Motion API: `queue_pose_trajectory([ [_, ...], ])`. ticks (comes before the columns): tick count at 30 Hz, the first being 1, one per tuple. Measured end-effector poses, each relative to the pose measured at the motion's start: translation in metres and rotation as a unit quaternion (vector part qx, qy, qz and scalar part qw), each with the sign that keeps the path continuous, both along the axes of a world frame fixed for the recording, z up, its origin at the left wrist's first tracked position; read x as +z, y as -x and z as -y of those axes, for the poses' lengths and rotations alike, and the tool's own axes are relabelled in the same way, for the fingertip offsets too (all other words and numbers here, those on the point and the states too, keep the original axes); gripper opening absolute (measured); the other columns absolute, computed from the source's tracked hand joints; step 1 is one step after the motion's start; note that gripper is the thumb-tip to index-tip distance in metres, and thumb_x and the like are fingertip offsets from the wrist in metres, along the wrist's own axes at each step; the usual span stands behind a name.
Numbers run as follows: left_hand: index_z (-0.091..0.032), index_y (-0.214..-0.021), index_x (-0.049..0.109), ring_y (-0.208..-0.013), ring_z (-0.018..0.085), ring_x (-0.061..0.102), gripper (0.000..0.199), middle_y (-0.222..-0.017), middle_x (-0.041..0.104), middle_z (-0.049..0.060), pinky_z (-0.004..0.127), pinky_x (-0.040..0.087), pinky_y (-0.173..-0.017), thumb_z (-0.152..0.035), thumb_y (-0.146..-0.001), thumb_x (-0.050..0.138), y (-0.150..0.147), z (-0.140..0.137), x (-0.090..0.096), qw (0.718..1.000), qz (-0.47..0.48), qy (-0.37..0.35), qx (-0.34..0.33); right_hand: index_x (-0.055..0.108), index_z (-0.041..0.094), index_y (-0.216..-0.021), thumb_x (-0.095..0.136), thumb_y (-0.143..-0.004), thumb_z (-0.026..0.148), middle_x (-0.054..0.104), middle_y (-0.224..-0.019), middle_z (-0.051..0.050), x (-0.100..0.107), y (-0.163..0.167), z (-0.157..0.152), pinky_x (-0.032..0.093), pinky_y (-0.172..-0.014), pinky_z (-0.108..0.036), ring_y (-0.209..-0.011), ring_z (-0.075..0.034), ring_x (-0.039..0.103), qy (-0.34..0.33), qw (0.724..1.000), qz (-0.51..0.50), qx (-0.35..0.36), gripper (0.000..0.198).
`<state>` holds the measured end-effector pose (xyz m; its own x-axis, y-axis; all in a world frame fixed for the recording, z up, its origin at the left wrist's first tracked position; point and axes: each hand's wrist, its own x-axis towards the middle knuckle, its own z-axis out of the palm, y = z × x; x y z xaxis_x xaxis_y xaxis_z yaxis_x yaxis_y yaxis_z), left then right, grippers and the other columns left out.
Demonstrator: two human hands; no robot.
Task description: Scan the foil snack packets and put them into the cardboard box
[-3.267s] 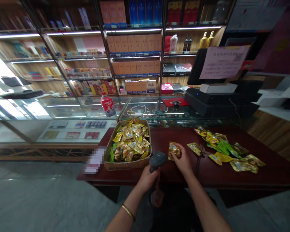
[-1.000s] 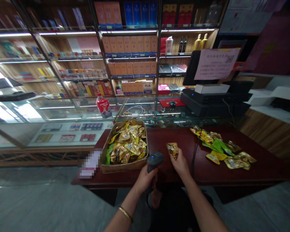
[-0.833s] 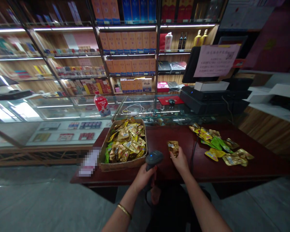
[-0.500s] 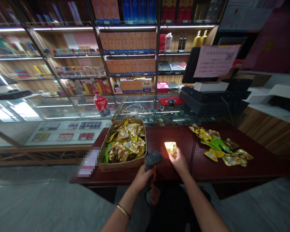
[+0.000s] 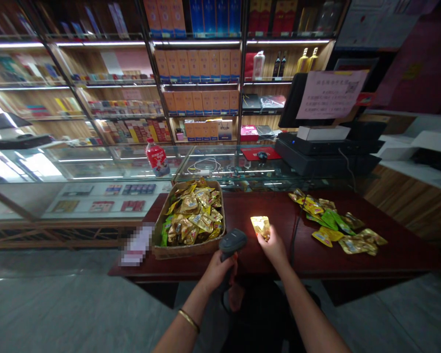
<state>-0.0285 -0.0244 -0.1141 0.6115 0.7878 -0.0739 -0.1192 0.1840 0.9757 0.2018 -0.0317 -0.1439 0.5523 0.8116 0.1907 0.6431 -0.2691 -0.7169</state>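
Note:
My left hand point(image 5: 220, 268) is wrapped round the handle of a dark barcode scanner point(image 5: 232, 240), whose head points right. Its light falls on a gold snack packet point(image 5: 260, 226), pinched by its lower end in my right hand point(image 5: 274, 247) above the table. To the left stands a cardboard box point(image 5: 185, 251) filled with gold, yellow and green snack packets point(image 5: 194, 211). On the right side of the table lies a loose spread of similar packets point(image 5: 334, 220), some gold, some yellow or green.
The dark red table point(image 5: 242, 206) meets a glass display counter point(image 5: 220, 171) at its far edge. A red-labelled bottle point(image 5: 157, 158) stands on the counter, with a monitor point(image 5: 292, 100) and cash drawer point(image 5: 323, 152) to the right. A cable point(image 5: 295, 230) crosses the table.
The view has shifted very slightly, so the surroundings sit a little further right. Both hands keep their hold on the scanner and the packet.

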Motion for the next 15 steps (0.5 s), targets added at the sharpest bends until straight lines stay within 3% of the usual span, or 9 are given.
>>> queue_pose_trajectory([
  [15, -0.017, -0.086, 0.057, -0.032, 0.011, 0.049, 0.047, -0.052, 0.061, -0.003, 0.020, 0.039, -0.033, -0.060, -0.076, 0.072, -0.0026, -0.0009, -0.0047, 1.000, 0.012, 0.021, 0.008, 0.055, 0.023, -0.119, 0.055, -0.087, 0.045, 0.076, -0.101, -0.012, -0.0048, -0.0051, 0.0007, 0.053, -0.075, -0.034, -0.093, -0.030, 0.074, 0.000, 1.000, -0.025, 0.014, 0.038],
])
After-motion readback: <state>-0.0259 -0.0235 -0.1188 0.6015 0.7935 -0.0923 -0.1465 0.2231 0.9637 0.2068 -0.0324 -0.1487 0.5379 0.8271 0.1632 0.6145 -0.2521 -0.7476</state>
